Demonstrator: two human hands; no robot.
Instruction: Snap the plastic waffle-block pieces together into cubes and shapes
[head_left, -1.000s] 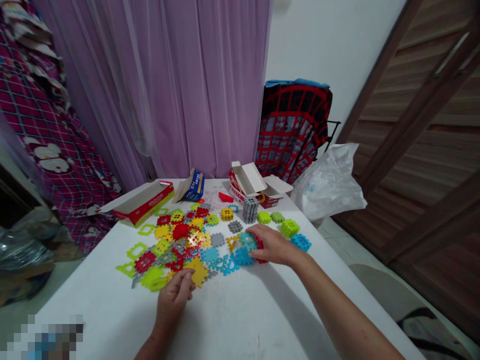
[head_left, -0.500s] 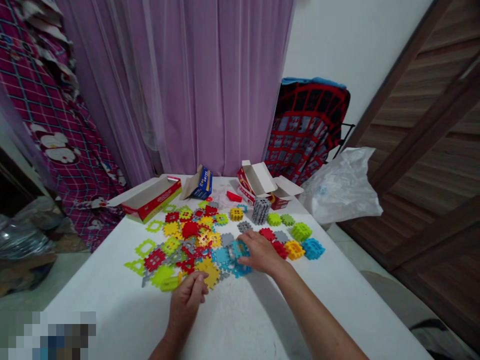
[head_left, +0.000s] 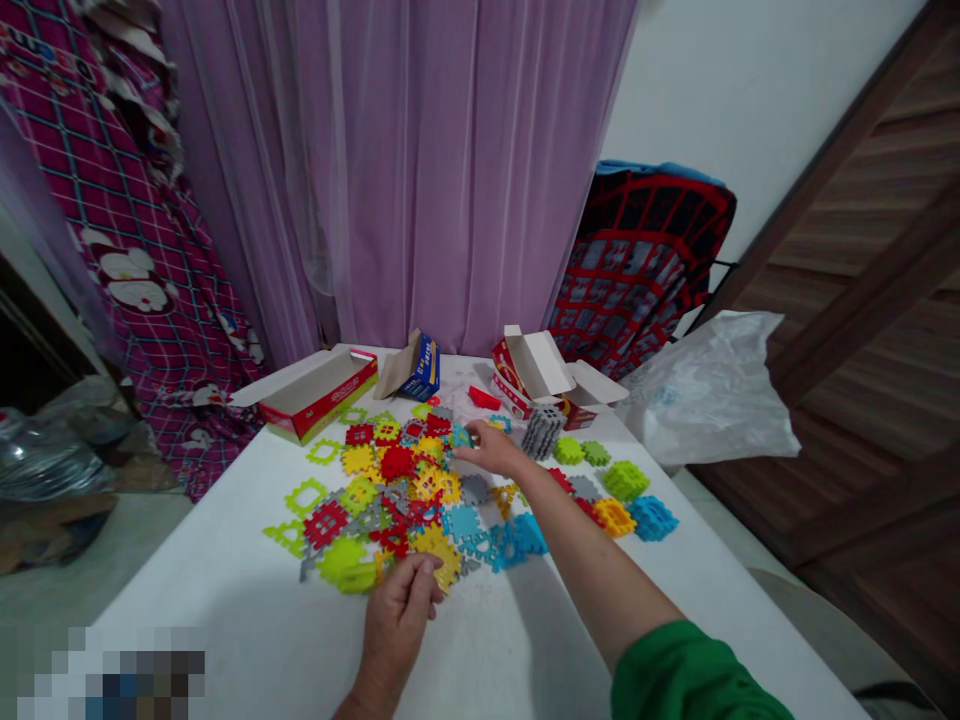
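A: What's hard to make out?

B: The heap, mostly. The toothed plastic pieces [head_left: 397, 462] overlap across the left and middle of the worktop [head_left: 480, 665], so many show only an edge or a corner. Whatever lies under the right hand [head_left: 491, 448] is hidden.

A: And cut off?

B: The left forearm leaves at the bottom edge, which also crops the green sleeve [head_left: 690, 680]. A pixelated patch covers the bottom-left corner.

A: How does the right arm lie?

B: It reaches forward and leftward, palm down, the hand over the far part of the heap. Its fingers bend around a teal piece [head_left: 460, 437]; I can't tell whether they grip it.

A: The other one?

B: The left hand [head_left: 401, 600] is low at the near side, fingers curled in with the thumb along them, right by a big yellow piece [head_left: 437, 558]. Too little shows to say whether they pinch it.

A: What stands right of the heap?

B: A grey stack [head_left: 544, 432], leaning slightly, and nearer, an orange stack [head_left: 613, 517] beside a blue stack [head_left: 654, 518].
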